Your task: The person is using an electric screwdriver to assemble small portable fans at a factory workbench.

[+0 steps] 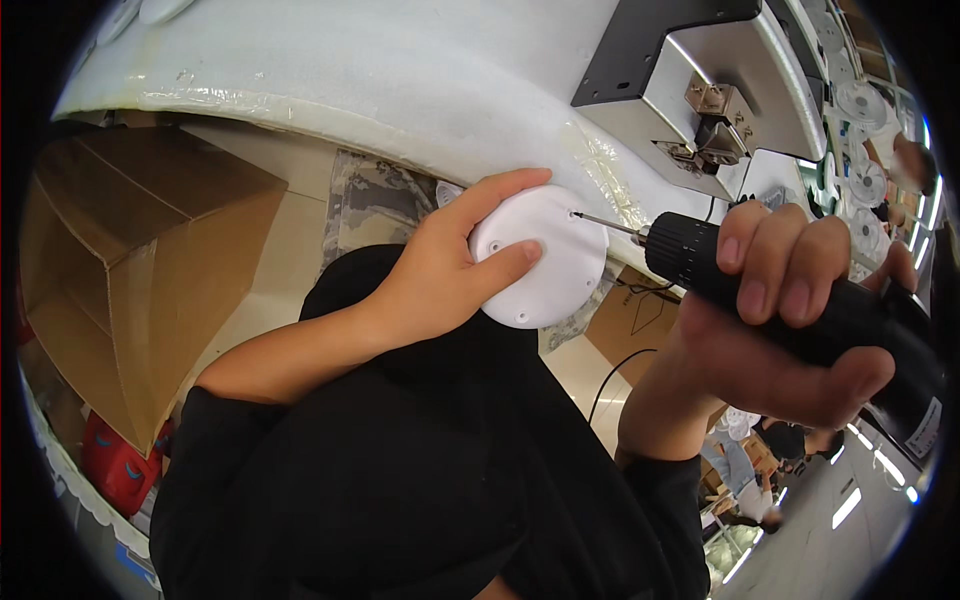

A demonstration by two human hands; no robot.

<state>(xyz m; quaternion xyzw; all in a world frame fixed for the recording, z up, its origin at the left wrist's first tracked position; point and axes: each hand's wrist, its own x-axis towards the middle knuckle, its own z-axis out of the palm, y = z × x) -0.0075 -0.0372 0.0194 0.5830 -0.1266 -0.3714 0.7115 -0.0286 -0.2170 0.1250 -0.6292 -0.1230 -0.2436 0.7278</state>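
A round white plastic disc [545, 285] with several small screw holes faces up at the table's near edge. My left hand [450, 250] grips its left side, thumb flat on the face and fingers round the far rim. In my right hand [780, 290] is a black electric screwdriver [690, 250], my fingers wrapped round its body. Its thin metal bit points left, and the tip is at the hole near the disc's upper right edge. Whether a screw sits under the tip is too small to tell.
The white-covered table [420, 70] runs across the far side, its edge taped. A metal fixture [700, 100] with a black plate stands at its right. An open cardboard box [150, 250] is at left, a red object [115, 465] below it. Other people are far right.
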